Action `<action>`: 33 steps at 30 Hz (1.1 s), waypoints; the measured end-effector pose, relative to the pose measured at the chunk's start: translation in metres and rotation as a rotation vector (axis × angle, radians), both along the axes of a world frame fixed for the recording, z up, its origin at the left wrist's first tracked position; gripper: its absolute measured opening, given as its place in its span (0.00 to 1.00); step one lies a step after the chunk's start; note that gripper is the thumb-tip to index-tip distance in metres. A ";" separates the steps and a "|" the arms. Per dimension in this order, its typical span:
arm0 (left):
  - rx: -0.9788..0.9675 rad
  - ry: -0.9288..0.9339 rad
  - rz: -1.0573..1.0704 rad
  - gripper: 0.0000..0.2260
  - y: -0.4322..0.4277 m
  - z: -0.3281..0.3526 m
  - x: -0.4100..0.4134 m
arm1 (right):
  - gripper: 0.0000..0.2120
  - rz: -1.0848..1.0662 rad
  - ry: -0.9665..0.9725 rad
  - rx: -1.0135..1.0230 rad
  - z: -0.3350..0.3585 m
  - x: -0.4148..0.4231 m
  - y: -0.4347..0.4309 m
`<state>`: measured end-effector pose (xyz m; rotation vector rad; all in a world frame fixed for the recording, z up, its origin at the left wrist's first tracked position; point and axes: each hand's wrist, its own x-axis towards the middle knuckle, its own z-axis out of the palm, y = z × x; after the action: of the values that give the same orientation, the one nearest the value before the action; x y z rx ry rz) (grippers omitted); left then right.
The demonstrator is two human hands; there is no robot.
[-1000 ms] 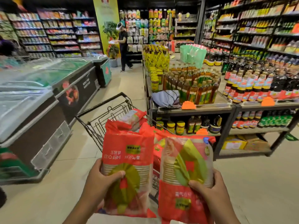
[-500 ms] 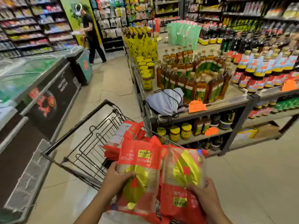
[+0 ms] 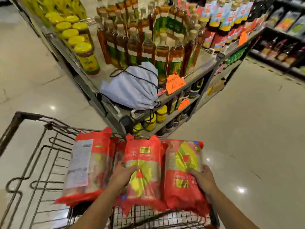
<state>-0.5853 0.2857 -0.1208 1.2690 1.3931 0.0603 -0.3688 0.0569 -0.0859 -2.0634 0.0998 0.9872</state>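
My left hand [image 3: 123, 175] is curled round the left edge of the middle red packet [image 3: 143, 161], thumb laid over the yellow print on its front. My right hand [image 3: 203, 178] does the same on the right red packet [image 3: 183, 161], fingers hooked over its right edge. Both grips are firm, nothing spread out flat.

The two packets sit side by side, touching, over the near right corner of the shopping cart [image 3: 29, 115], long sides pointing away from me. Can't tell if they rest on the wire or hang in my grip; it's too blurry down there.

Just left of my left hand there's a third red packet [image 3: 87, 166] lying by the cart's near edge, back label up, and a bit more red wrapper peeks out between it and the middle one.

Past the cart's far right corner is the corner of a display shelf [image 3: 105, 75]. A grey drawstring bag [image 3: 132, 86] lies right on that corner, with amber oil bottles [image 3: 161, 53] packed behind it, a row of yellow-lidded jars [image 3: 85, 57] along the shelf's left edge, and an orange price tag [image 3: 175, 83] on the front edge. More jars stand on the lower shelf.
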 end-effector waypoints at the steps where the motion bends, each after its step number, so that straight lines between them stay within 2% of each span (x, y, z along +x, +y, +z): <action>1: -0.001 -0.002 -0.011 0.39 0.001 0.003 0.003 | 0.33 0.011 -0.028 -0.036 0.001 0.000 0.006; 3: 0.039 0.043 -0.056 0.32 -0.007 0.013 0.009 | 0.33 0.049 -0.081 -0.102 0.001 0.004 0.013; 4: 0.068 0.071 -0.075 0.30 -0.011 0.015 0.009 | 0.36 0.062 -0.105 -0.126 0.002 0.005 0.015; 6: 0.117 0.078 -0.098 0.33 -0.020 0.023 0.010 | 0.40 0.080 -0.129 -0.143 0.013 0.002 0.017; 8: 0.189 0.084 -0.163 0.31 -0.024 0.031 0.007 | 0.41 0.134 -0.152 -0.141 0.035 -0.002 0.016; 10: 0.379 0.138 -0.303 0.31 -0.025 0.034 0.009 | 0.42 0.200 -0.199 -0.157 0.052 -0.003 0.010; 13: 0.628 0.234 -0.539 0.35 -0.028 0.051 0.024 | 0.41 0.312 -0.389 -0.233 0.080 -0.001 -0.011; 15: 0.744 0.211 -0.689 0.34 -0.040 0.074 0.046 | 0.38 0.362 -0.519 -0.270 0.101 0.000 -0.034; 17: 0.880 0.095 -0.803 0.27 -0.064 0.108 0.076 | 0.35 0.385 -0.661 -0.296 0.123 0.000 -0.063; 19: 1.056 0.027 -0.965 0.25 -0.105 0.143 0.110 | 0.35 0.363 -0.790 -0.338 0.147 0.002 -0.106; 22: 1.279 -0.046 -1.196 0.31 -0.183 0.201 0.162 | 0.36 0.254 -0.934 -0.408 0.172 0.006 -0.188; 26: 1.507 -0.196 -1.302 0.32 -0.326 0.259 0.216 | 0.34 0.100 -1.028 -0.532 0.200 0.014 -0.320; 29: 1.562 -0.312 -1.370 0.32 -0.441 0.284 0.245 | 0.34 -0.005 -1.051 -0.629 0.214 0.020 -0.424; 33: 1.595 -0.450 -1.533 0.33 -0.582 0.293 0.279 | 0.34 -0.143 -0.979 -0.728 0.224 0.020 -0.554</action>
<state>-0.3064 -0.2965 0.1722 2.9979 -0.6206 0.4024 -0.3492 -0.4966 0.1380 -2.9213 0.0937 -0.2875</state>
